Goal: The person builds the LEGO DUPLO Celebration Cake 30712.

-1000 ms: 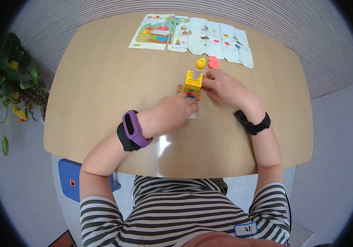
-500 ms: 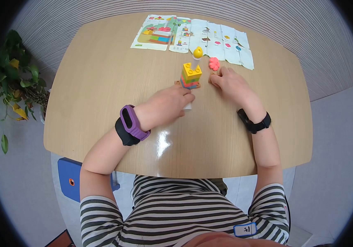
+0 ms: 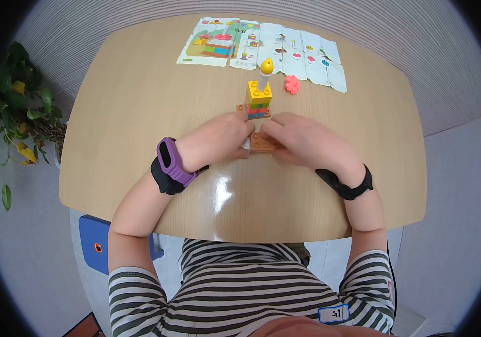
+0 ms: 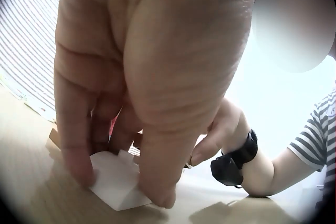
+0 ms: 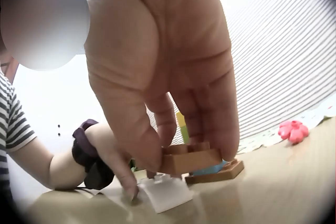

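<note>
A white curved toy brick (image 4: 118, 182) sits at the tabletop, pinched between the thumb and fingers of my left hand (image 3: 220, 137). My right hand (image 3: 305, 137) grips a brown studded brick (image 3: 262, 143) by its sides. In the right wrist view this brown brick is tilted and overlaps the white brick's studded top. Just beyond both hands stands a tower of stacked bricks (image 3: 259, 96) in blue, red, green and yellow on a brown plate (image 5: 233, 170). A white candle piece with a yellow flame (image 3: 267, 67) tops the tower.
A pink flower piece (image 3: 292, 85) lies to the right of the tower. Along the far side of the table (image 3: 156, 106) spreads a creased instruction sheet (image 3: 268, 50). A potted plant (image 3: 27, 106) is off the table's left edge.
My right hand has gone from beside the tower out toward the flower, then back toward me with the brown brick. The left hand has shifted left with the white brick; the tower stands farther away.
</note>
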`<state>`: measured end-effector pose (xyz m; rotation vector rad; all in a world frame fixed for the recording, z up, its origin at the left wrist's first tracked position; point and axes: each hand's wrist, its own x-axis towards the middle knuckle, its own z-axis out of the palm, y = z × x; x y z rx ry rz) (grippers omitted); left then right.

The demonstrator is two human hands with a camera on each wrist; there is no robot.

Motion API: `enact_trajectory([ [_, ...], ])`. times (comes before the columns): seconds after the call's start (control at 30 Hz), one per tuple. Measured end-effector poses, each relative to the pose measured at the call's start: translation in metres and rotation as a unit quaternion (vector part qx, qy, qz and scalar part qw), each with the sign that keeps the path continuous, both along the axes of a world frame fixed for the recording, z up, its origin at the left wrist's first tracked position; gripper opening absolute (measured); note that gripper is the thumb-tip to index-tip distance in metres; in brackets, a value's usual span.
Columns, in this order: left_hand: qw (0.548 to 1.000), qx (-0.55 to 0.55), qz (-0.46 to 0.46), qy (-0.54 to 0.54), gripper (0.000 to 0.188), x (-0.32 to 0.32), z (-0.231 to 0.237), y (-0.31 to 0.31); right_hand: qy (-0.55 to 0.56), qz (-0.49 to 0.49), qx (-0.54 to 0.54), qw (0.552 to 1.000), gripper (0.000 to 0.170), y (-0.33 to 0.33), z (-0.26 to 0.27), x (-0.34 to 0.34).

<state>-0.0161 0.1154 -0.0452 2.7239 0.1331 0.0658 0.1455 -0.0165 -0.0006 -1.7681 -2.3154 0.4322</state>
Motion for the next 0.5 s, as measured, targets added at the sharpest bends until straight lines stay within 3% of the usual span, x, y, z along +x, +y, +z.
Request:
enact_trajectory([
  [0.4,0.999,-0.038,0.011,0.004,0.042,0.0,0.006,0.003,-0.017,-0.018,0.052,0.998,0.018,0.007,-0.018,-0.009],
  [0.5,0.999,-0.037,0.019,0.005,0.043,0.0,0.006,0.001,-0.051,-0.047,0.004,0.998,0.03,0.006,-0.013,-0.012],
])
